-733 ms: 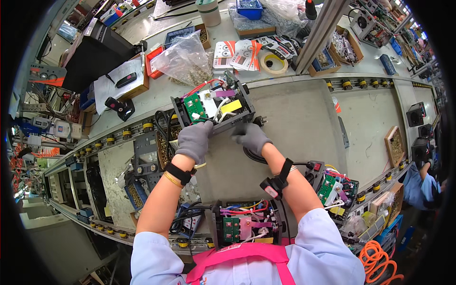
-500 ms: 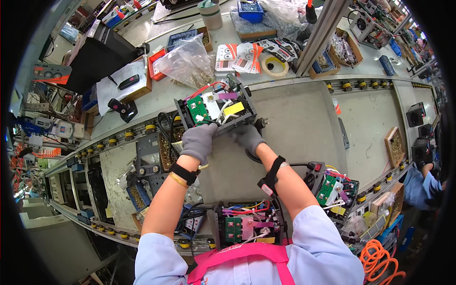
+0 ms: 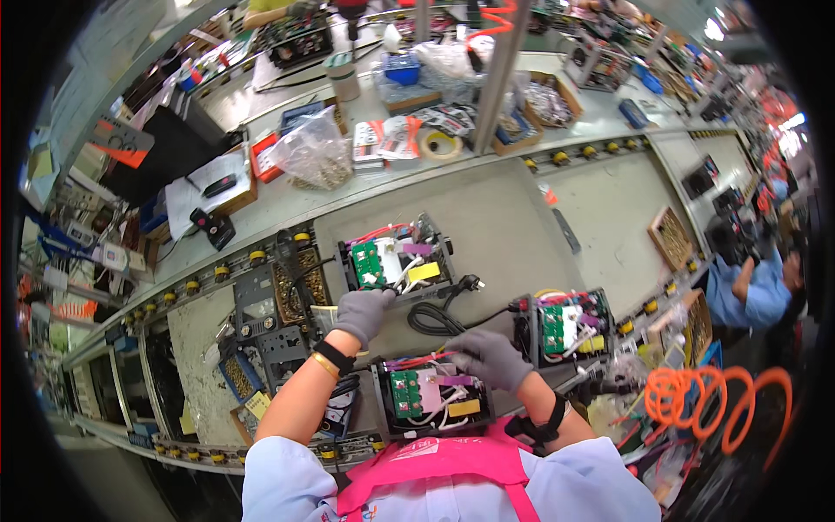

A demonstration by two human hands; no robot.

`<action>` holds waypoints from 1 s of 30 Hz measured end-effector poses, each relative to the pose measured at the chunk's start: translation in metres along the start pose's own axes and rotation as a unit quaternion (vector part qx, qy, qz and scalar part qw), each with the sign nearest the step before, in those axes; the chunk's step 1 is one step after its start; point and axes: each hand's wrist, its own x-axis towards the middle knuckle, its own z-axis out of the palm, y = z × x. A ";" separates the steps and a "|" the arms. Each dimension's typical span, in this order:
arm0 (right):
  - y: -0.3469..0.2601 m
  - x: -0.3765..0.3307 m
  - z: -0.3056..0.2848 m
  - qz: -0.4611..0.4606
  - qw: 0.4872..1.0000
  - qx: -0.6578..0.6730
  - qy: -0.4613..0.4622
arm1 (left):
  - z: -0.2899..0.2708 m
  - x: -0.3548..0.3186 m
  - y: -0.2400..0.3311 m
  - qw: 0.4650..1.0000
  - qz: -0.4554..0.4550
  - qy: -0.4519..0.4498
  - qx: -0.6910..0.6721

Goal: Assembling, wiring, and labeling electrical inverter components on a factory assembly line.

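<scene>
My left hand [image 3: 362, 316], in a grey glove, is closed at the near edge of an open-topped electronics unit [image 3: 424, 271] with a green circuit board, white wires and a yellow label. That unit rests on the grey work surface. My right hand [image 3: 494, 358], also gloved, has its fingers loosely bent and apart beside the upper right corner of a second, similar unit [image 3: 430, 393] close to my body. Nothing shows in its grasp. A coiled black power cord [image 3: 435, 319] with a plug lies between the two units.
A third unit [image 3: 570, 326] stands on the right. Screw trays [image 3: 296, 283] and dark metal panels [image 3: 254, 304] lie to the left. Across the far bench are a bag of small parts [image 3: 315, 152] and a tape roll [image 3: 439, 144]. An orange coiled hose [image 3: 696, 398] hangs at right; another person [image 3: 752, 291] sits beyond.
The unit formerly held up in both hands now rests nearer on the surface. My right hand has left it and moved toward the near unit. The view has shifted.
</scene>
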 end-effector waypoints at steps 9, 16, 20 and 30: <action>-0.033 -0.130 0.021 0.108 0.980 0.155 0.067 | -0.063 -0.098 0.068 0.924 0.119 0.209 -0.298; -0.061 -0.187 0.020 0.160 0.838 0.462 0.240 | -0.036 -0.151 0.198 0.815 0.297 0.252 -0.429; -0.018 -0.250 0.030 0.141 0.800 0.392 0.433 | -0.022 -0.162 0.239 0.810 0.356 0.187 -0.426; 0.152 -0.561 -0.083 0.282 0.672 0.112 0.676 | -0.057 -0.138 0.260 0.812 0.376 0.175 -0.412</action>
